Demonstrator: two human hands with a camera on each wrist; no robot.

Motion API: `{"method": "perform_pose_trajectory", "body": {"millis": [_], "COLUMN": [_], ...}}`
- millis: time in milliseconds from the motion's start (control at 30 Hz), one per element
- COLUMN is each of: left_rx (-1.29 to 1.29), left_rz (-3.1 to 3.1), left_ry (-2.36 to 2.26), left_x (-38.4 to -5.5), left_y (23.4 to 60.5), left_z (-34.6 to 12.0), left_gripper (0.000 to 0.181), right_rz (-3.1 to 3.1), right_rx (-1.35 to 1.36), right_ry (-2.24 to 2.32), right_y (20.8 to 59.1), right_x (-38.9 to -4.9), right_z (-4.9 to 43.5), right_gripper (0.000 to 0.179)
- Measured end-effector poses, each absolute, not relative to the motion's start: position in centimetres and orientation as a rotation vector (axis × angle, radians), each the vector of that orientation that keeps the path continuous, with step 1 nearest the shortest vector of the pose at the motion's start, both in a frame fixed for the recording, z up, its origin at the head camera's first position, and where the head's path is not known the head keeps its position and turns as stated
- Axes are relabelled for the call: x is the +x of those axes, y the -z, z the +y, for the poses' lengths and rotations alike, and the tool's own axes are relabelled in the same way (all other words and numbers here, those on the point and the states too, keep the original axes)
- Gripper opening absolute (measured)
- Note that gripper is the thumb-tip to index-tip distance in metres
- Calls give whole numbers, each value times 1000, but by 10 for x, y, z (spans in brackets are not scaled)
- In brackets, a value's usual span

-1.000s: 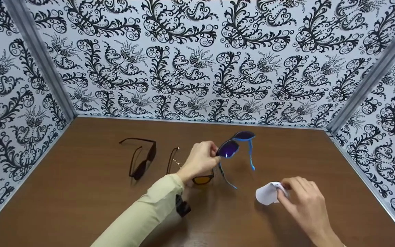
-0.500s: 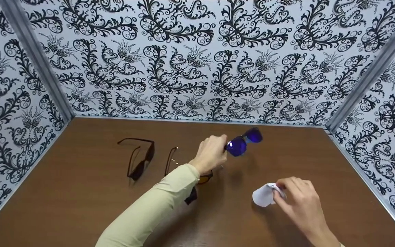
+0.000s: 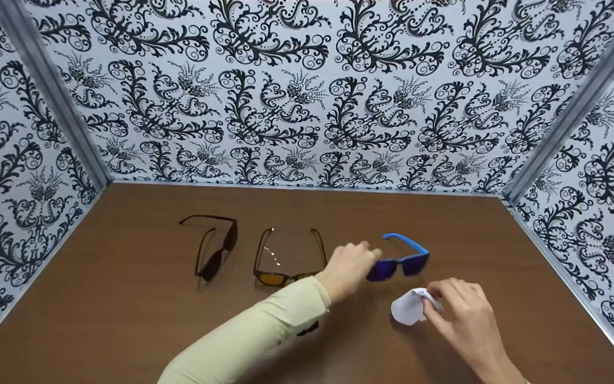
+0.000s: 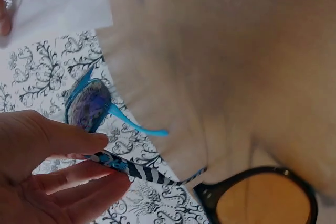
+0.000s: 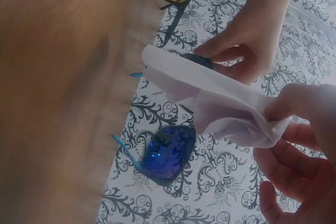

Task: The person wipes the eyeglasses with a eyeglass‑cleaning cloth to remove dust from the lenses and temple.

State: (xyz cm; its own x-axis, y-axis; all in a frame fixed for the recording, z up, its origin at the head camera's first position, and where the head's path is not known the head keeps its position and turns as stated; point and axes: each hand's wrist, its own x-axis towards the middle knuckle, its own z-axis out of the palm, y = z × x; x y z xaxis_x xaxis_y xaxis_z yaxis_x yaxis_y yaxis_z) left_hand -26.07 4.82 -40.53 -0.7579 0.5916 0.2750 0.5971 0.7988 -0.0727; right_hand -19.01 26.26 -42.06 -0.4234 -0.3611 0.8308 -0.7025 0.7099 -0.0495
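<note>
My left hand (image 3: 350,265) pinches the blue sunglasses (image 3: 414,265) at one end of the frame. In the left wrist view, the thumb and fingers hold it by the hinge of a zebra-patterned temple (image 4: 152,174), while the other temple (image 4: 137,125) is plain blue. The purple-blue lenses face toward me in the head view; my hand covers part of one. Closer to me on the right, my right hand (image 3: 464,312) pinches a white cloth (image 3: 408,308), which hangs loosely folded from thumb and fingertips. In the right wrist view, the cloth (image 5: 210,95) partly hides the sunglasses.
Left of my left hand lie amber-lensed glasses (image 3: 272,279) with open temples, partly behind my sleeve. Farther left, dark sunglasses (image 3: 215,264) lie on the brown table (image 3: 126,298). A small black thing (image 3: 308,328) shows below my left forearm. Patterned walls (image 3: 296,96) enclose the table.
My left hand has moved right and toward me, turning the blue sunglasses from a raised tilt to nearly level, low over the table. The right hand keeps the cloth almost in place.
</note>
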Motion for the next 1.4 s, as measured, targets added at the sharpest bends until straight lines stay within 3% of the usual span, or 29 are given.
{"method": "perform_pose_trajectory", "body": {"millis": [367,500,600,667,933,1167,1400], "left_rx": [-926,-906,-894,-896,-877,-852,-761], "left_rz": [-2558,-2506,-2487,-2499,-2615,-2574,-2535], "left_ry": [-251,-302,-322,-331,-218,-7,284], "left_x": [-256,-257,-258,-258,-254,-246,-244], "left_y": [438,447,452,452,447,432,414], "left_z": [54,56,56,56,49,23,-32], "left_gripper": [13,10,8,9,25,20,23], "right_rz": [-2044,-2084,-2130,-2154,-2159,-2211,-2212], "right_rx": [808,811,808,805,869,899,970], "right_ry": [-475,-486,-506,-509,-438,-379,-388], "right_y": [426,428,429,430,433,430,426], "right_x": [-192,-192,-191,-190,-197,-203,-209], "right_z": [262,263,264,264,261,249,228], "right_gripper": [27,23,10,8,25,32,27]}}
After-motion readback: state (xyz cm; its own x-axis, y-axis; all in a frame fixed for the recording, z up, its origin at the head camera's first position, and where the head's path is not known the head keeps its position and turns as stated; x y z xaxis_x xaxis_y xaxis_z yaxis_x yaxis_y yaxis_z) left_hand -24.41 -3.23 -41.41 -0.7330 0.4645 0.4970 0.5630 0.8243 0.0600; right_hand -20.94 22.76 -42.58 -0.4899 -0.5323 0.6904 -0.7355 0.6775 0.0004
